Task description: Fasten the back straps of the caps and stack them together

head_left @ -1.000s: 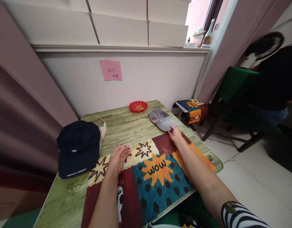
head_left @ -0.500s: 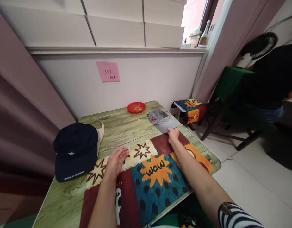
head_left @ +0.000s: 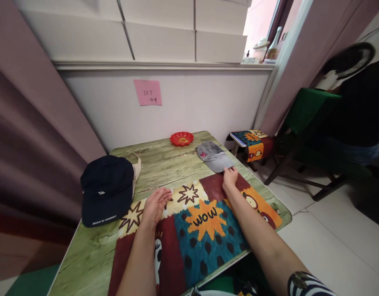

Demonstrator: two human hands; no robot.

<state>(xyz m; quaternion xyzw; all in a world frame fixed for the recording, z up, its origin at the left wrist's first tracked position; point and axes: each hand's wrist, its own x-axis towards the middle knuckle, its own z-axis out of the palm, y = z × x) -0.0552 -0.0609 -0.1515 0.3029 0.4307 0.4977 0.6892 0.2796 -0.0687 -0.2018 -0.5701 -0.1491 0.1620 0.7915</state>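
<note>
A grey cap (head_left: 214,157) lies toward the back right of the table, its brim pointing at me. My right hand (head_left: 230,176) pinches the brim's front edge between thumb and fingers. My left hand (head_left: 157,202) is over the cream part of a colourful mat (head_left: 204,246), palm turned inward, fingers extended and holding nothing. The mat shows the word "WOW" on an orange burst. On the left of the table, a dark navy cap (head_left: 107,189) stands with its brim toward me and a beige strap behind it.
A red scalloped dish (head_left: 181,139) sits near the table's back edge. A pink note (head_left: 148,93) is on the wall. Right of the wood-patterned table (head_left: 155,164) are a small mat-covered stand (head_left: 252,142), a green-backed chair (head_left: 311,109) and a seated person in black.
The view has shifted slightly, moving the whole scene to the right in the picture. Both hands keep nearly the same places over the table, and the grey cap stays under my right fingers.
</note>
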